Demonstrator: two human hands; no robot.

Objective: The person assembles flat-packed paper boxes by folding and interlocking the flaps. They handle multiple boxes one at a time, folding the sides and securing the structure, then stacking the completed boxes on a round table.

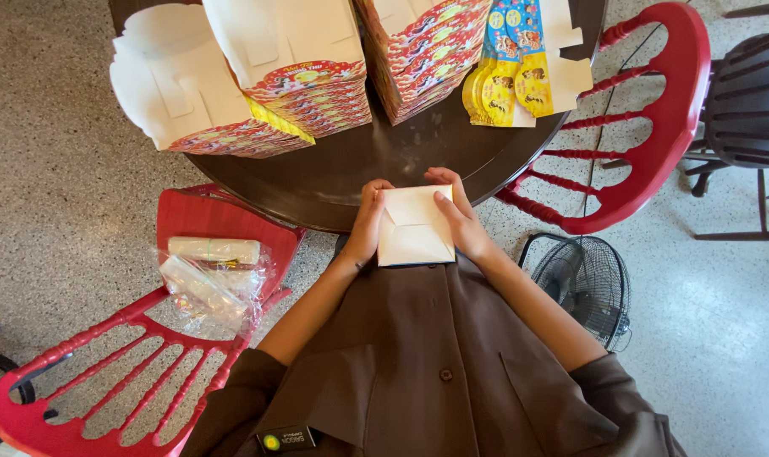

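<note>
- Small white folded cardboard box [414,227]: held at the near edge of the round dark wooden table [342,173], white underside up, between both hands.
- Left hand [368,222]: fingers curled around the box's left side, gripping it; forearm angled inward.
- Right hand [459,216]: clasps the right side, thumb pressed on the folded flap.
- Stacks of flat red printed cartons [317,85]: far side of the table.
- Red wooden chair [190,338]: at left, bearing clear plastic packets [207,275].

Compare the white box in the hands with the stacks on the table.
The white box is folded up and held by both hands, left hand and right hand; the red printed stacks lie flat and unfolded on the round table. The box shows plain white; the stacks show colourful print. Both look like cardboard.
</note>
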